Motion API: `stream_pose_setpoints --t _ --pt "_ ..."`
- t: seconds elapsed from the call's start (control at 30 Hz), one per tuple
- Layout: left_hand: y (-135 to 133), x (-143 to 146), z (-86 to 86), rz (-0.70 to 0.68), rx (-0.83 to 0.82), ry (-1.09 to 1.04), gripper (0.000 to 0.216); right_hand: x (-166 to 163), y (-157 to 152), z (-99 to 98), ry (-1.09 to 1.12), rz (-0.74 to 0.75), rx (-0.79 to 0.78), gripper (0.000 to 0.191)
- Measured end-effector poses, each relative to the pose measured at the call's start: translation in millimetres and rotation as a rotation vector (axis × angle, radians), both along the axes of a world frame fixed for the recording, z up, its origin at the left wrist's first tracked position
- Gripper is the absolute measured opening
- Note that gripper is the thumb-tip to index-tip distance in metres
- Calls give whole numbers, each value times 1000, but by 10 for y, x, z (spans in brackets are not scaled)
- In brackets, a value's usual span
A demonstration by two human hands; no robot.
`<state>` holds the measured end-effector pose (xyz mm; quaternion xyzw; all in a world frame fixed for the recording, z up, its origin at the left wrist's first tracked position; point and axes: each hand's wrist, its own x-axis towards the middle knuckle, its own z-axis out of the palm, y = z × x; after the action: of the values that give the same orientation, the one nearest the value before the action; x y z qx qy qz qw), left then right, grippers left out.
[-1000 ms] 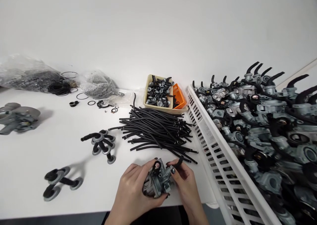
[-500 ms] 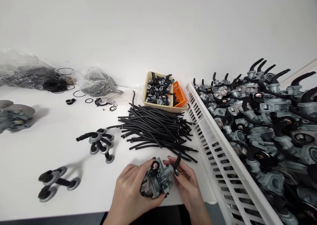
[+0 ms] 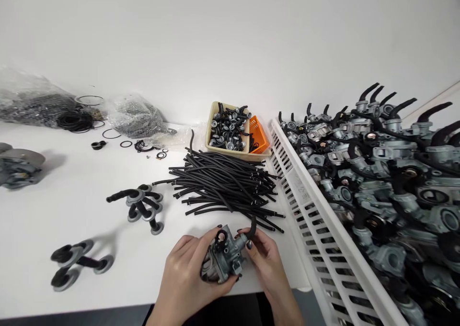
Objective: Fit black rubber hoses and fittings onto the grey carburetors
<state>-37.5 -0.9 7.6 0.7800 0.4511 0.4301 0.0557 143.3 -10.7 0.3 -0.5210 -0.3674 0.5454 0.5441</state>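
A grey metal carburetor (image 3: 227, 256) is gripped in my left hand (image 3: 190, 268), fingers behind it and thumb along its near side. From its right end sticks out a grey cap with a bent black rubber boot (image 3: 253, 227), which points upward. My right hand (image 3: 265, 259) is closed around this boot and cap, thumb in front and fingers behind. Just beyond my hands lies a heap of short black rubber hoses (image 3: 223, 182). Some contact between my right fingers and the cap is hidden.
A white slatted crate (image 3: 305, 192) full of carburetors stands at the right. Behind the hoses are a cream tray (image 3: 212, 141) of booted caps and an orange basket (image 3: 264, 137). Capped boots (image 3: 138, 201), black rings (image 3: 125, 144), plastic bags (image 3: 132, 118) and another carburetor (image 3: 17, 173) lie leftward.
The whole view has shifted slightly. The boot stands a little more upright, and my right thumb has moved slightly up against it. My left hand keeps its hold on the carburetor.
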Motion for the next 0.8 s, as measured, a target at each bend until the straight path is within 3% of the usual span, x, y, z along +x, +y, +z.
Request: stream_pose_setpoints --t 0.2,0.33,0.4,0.57,0.7,0.8 --pt "-17 15 17 11 53 25 56 -52 37 -42 29 -34 1 28" --pt "-13 21 32 17 64 30 51 -119 41 -34 44 -142 27 68" --pt "-11 21 37 16 65 34 51 -143 34 -34 11 -184 59 77" --pt "-21 14 31 15 55 25 51 -102 -9 -111 -215 -140 182 30" --pt "-32 -8 7 37 43 14 55 24 -51 -133 -249 -19 283 29" --pt "-33 -26 -9 30 23 -3 57 178 -49 -62 -446 106 358 37"
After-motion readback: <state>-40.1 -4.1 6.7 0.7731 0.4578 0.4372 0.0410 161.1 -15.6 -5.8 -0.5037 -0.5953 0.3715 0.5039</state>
